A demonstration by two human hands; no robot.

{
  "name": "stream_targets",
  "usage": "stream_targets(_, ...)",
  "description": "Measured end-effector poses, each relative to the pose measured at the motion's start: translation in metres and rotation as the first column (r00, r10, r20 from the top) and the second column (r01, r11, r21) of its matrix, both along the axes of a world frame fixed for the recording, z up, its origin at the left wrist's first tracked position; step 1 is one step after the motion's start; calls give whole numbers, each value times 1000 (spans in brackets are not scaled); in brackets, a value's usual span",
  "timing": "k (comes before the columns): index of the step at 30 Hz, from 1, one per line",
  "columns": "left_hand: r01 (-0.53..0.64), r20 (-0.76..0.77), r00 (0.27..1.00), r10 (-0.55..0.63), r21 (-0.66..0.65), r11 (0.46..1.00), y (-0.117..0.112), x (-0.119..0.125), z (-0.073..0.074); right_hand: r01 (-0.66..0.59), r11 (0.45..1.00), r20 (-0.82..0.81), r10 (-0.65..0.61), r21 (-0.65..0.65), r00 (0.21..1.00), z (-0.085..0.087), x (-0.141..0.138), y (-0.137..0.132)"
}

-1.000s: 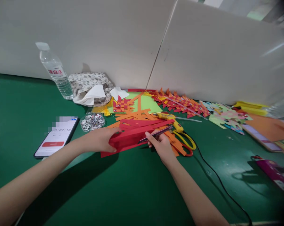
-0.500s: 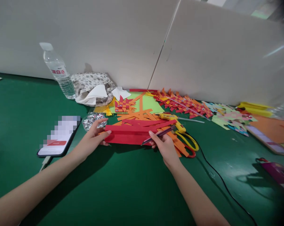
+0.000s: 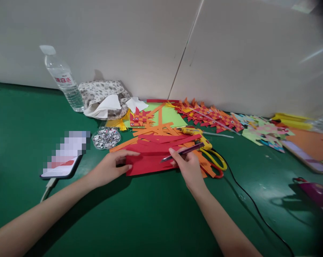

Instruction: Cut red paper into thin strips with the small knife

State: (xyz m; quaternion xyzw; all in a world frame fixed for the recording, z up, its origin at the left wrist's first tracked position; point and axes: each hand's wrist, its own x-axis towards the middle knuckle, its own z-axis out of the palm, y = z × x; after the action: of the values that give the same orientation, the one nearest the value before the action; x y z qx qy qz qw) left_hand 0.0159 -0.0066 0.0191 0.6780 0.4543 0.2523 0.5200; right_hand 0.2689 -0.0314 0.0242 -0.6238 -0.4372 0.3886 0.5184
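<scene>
A folded sheet of red paper [image 3: 150, 162] lies in front of me over a pile of paper strips, a crease running along its length. My left hand [image 3: 111, 167] is at its left edge, thumb and forefinger spread apart on the sheet. In my right hand [image 3: 186, 162] is a slim dark purple tool [image 3: 192, 148] with a pointed grey tip, aimed left over the paper; I cannot tell whether it is a pen or a craft knife. The right fingertips rest at the sheet's right end. Orange strips [image 3: 161, 130] and red strips [image 3: 169, 138] lie just behind.
A yellow glue gun [image 3: 206, 141] with a black cord and yellow-handled scissors [image 3: 217, 160] lie right of the paper. Woven paper fish [image 3: 209, 116] line the wall. Googly eyes [image 3: 106, 138], a phone [image 3: 67, 157], a water bottle [image 3: 62, 80] and a tissue pouch [image 3: 105, 94] are left.
The red paper has come down closer to me, and more of its surface shows. My left hand has loosened from its edge, fingers spreading. My right hand keeps the slim tool.
</scene>
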Motion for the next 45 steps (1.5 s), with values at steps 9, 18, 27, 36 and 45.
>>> stream_targets(9,130,94,988,-120,-110,985,-1,-1,-4,-237,970,15,236,57,972,-9,-21,-4)
stream_targets(18,8,185,983,-3,-25,1000,5,-7,-11,-266,962,-110,271,60,956,1,-44,6)
stream_targets(27,74,207,975,-85,60,995,7,-11,-17,-308,950,-124,311,47,942,-5,-68,7)
stream_targets(36,109,196,973,-117,54,993,6,-13,-16,-248,966,-68,253,75,965,-12,-67,1)
stream_targets(45,123,140,981,-136,92,988,5,-15,-17,-113,984,-146,132,134,980,-9,-54,3)
